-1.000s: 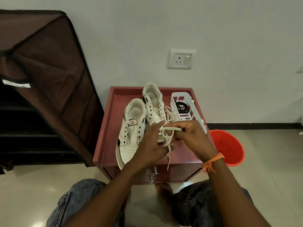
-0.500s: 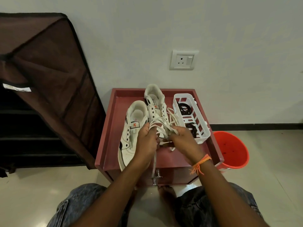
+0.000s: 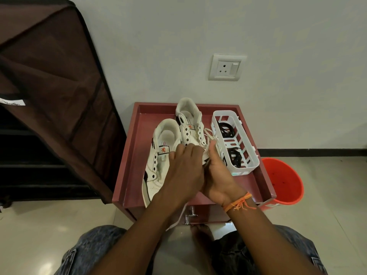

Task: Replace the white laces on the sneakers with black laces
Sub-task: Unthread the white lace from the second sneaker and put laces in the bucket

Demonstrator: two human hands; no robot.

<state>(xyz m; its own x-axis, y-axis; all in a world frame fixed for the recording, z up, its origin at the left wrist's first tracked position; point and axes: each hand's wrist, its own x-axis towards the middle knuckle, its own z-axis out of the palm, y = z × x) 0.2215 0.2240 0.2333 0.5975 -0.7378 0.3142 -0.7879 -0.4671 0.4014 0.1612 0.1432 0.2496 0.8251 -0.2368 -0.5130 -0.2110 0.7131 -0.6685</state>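
Your white lace bundle sits pinched between both hands, just above the front of the far white leather sneaker on the red-brown tray-top cabinet. Your left hand has its fingers curled down over the bundle, knuckles up. Your right hand clamps the laces from the right side, thumb raised and pressed against them. One loose white lace end hangs down past the cabinet's front edge, below your left wrist. A few white loops spill toward the basket behind your right thumb.

The near white leather sneaker, with black eyelets and an orange tongue logo, lies beside the far one, touching it, partly under your left hand; its eyelets show no lace. The white slotted plastic basket stands on the right side of the cabinet top, holding two coils of black laces. An orange thread bracelet wraps your right wrist. An orange plastic bucket sits on the floor right of the cabinet. A brown fabric shoe rack cover is at left, a white wall socket above.
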